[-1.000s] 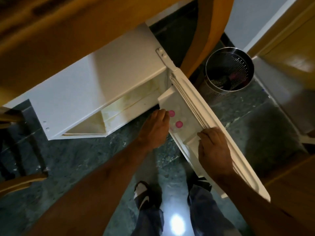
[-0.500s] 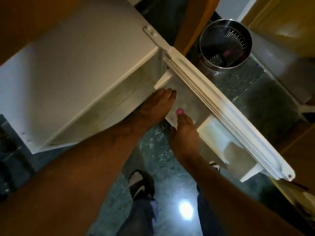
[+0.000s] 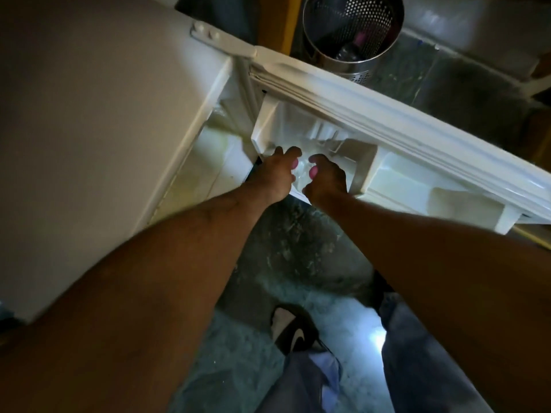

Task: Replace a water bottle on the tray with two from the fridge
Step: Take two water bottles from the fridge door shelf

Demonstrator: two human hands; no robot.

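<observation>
A small white fridge point(image 3: 89, 120) stands open, its door point(image 3: 387, 126) swung out to the right. In the door's lower shelf point(image 3: 268, 126) stand two clear water bottles with pink caps. My left hand point(image 3: 275, 175) curls around the neck of the left bottle point(image 3: 295, 164). My right hand point(image 3: 328, 181) curls around the top of the right bottle point(image 3: 313, 173). Both bottle bodies are mostly hidden by my fingers and the shelf wall. No tray is in view.
A perforated steel bin point(image 3: 353, 34) with a bottle inside stands on the floor behind the door. The dark stone floor point(image 3: 298, 251) lies below, with my sandalled foot point(image 3: 293, 332) on it. An empty door compartment point(image 3: 417, 189) lies to the right.
My right hand left the door's edge and came to the second pink-capped bottle. Both hands have closed around the bottle tops, and my view has dropped closer to the door shelf.
</observation>
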